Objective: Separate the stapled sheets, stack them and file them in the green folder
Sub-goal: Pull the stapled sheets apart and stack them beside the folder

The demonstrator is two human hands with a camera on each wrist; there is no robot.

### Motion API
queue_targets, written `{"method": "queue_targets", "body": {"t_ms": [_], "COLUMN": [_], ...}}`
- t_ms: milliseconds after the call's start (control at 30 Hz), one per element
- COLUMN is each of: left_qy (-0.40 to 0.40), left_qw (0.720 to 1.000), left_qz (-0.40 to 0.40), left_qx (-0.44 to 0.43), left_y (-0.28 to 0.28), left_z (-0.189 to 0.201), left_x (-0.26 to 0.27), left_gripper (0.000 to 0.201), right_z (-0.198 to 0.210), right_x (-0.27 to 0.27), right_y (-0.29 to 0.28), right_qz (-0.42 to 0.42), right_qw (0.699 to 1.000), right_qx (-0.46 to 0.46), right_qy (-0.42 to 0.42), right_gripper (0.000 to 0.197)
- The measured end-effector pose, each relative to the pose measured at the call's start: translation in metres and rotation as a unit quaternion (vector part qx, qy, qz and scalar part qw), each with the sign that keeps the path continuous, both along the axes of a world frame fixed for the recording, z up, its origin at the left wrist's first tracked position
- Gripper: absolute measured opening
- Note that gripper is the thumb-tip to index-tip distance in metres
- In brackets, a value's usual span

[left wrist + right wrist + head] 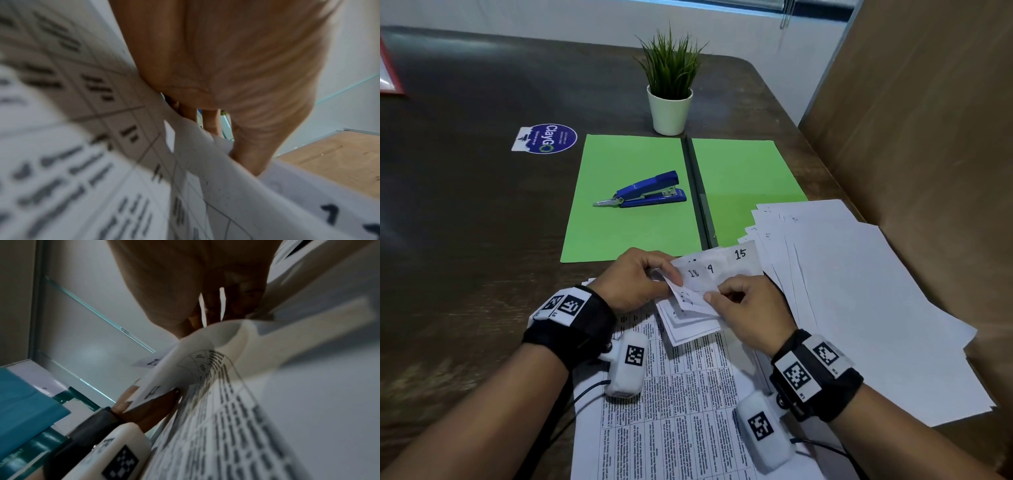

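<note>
low in the middle of the head view we pinch the folded-back corners of the stapled sheets (698, 294) with both hands: our left hand (635, 279) grips them from the left, our right hand (748, 308) from the right. the green folder (633, 212) lies open on the counter (465, 205) at frame centre, a blue stapler (645, 192) on its left half. loose sheets (859, 291) fan out at right.

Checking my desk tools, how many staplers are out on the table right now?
1: the blue stapler lies on the left flap of the open green folder. Another could be hidden under the papers.
</note>
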State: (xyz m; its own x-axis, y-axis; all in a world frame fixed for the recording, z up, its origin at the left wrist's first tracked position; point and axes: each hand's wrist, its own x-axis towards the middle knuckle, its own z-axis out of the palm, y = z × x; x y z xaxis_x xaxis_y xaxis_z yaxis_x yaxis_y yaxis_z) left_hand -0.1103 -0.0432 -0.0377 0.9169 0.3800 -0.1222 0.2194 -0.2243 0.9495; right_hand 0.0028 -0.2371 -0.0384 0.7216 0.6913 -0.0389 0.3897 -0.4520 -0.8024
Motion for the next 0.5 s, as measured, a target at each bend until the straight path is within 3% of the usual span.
{"method": "queue_targets", "body": {"t_ms": [133, 267, 367, 500], "left_qy": [-0.025, -0.018, -0.002, 0.008], "left_qw": [0.999, 0.999, 1.000, 1.000], "left_qz": [0.029, 0.020, 0.002, -0.003], "left_qx": [-0.015, -0.021, -0.008, -0.005], "left_y": [0.002, 0.001, -0.001, -0.001], "left_z": [-0.004, -0.001, 0.003, 0.004], "left_x": [0.001, 0.000, 0.000, -0.002], "left_gripper": [0.038, 0.038, 0.038, 0.041], "right_z": [0.007, 0.008, 0.004, -0.007], "right_x": [-0.008, -0.016, -0.013, 0.001], "right_y": [-0.001, -0.007, -0.009, -0.008], "right_qz": [0.039, 0.072, 0.001, -0.059], "right_qw": [0.998, 0.996, 0.996, 0.997], "right_qx": [0.017, 0.046, 0.083, 0.047], "right_qy": [-0.054, -0.009, 0.018, -0.001], "right_gripper": [0.016, 0.017, 0.020, 0.038]}}
